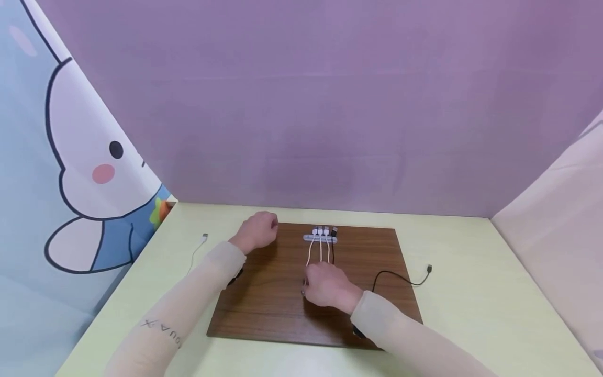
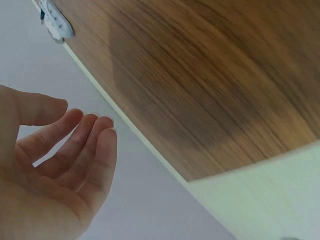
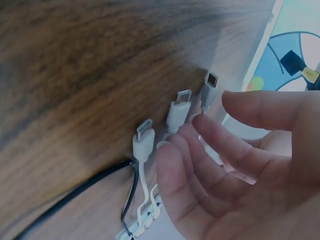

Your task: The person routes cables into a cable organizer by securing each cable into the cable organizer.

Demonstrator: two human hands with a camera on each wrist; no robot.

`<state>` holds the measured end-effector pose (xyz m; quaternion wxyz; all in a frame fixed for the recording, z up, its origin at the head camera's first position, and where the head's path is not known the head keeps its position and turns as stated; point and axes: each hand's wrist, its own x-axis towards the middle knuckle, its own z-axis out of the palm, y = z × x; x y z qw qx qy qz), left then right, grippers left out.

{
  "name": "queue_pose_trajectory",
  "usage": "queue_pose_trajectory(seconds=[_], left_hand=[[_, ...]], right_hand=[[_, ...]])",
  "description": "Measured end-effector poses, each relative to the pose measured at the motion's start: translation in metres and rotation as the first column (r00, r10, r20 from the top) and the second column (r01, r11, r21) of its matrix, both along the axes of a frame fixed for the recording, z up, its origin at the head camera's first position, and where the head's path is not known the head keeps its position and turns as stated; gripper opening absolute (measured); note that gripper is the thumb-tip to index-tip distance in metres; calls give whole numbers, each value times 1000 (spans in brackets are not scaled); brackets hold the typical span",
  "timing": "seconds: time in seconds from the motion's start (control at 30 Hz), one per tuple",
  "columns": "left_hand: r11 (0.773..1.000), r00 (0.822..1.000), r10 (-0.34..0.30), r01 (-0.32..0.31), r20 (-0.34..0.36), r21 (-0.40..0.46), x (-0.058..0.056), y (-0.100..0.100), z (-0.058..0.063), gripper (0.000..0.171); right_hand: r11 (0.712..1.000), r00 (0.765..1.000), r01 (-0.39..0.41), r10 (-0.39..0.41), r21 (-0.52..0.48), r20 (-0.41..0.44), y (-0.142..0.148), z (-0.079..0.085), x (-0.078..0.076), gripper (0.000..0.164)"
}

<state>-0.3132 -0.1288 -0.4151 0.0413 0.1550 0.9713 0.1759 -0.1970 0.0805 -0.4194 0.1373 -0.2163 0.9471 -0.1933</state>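
My left hand (image 1: 256, 230) hovers over the back left corner of a brown wood-grain board (image 1: 264, 314), fingers loosely curved with nothing in them. Over the middle of the board is my right hand (image 1: 327, 285), thumb apart from the curved fingers. In the right wrist view its fingertips are right beside the ends of white cables: a white plug (image 3: 143, 142), another white plug (image 3: 178, 112) and a greyish plug (image 3: 209, 90). Behind that hand, a pale cable holder (image 1: 308, 238) near the board's back edge carries white cables (image 1: 309, 254) and a black cable (image 1: 333, 254).
A white cable (image 1: 193, 257) with a USB plug lies on the pale yellow table (image 1: 471, 314) left of the board. On the right, a black cable (image 1: 400, 275) runs off the board to its plug. A purple backdrop (image 1: 330, 131) rises behind the table.
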Motion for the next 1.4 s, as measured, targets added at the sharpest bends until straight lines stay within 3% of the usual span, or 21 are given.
queue_pose_trajectory(seconds=[0.57,0.77,0.97,1.23,1.4], left_hand=[[994,995,103,-104,-14,-45,-1,-67,-4,22],[987,993,115,-115,-1,-109,1,-85,3,26],[975,988,156,-152,11,-164,3,-104,10,15],[958,976,214,-204,30,-200,3,-135,2,14],[950,962,261,-240,86,-198,5,-147,-1,17]], right_hand=[[995,1000,16,-19,-96,-21,2,-3,-2,7],[994,1000,26,-27,-104,-6,4,-7,-5,12],[994,999,35,-34,-105,16,6,-6,-6,11],[996,1000,23,-23,-82,-1,4,-7,-8,11],[998,1000,12,-13,-69,-17,2,-8,-8,7]])
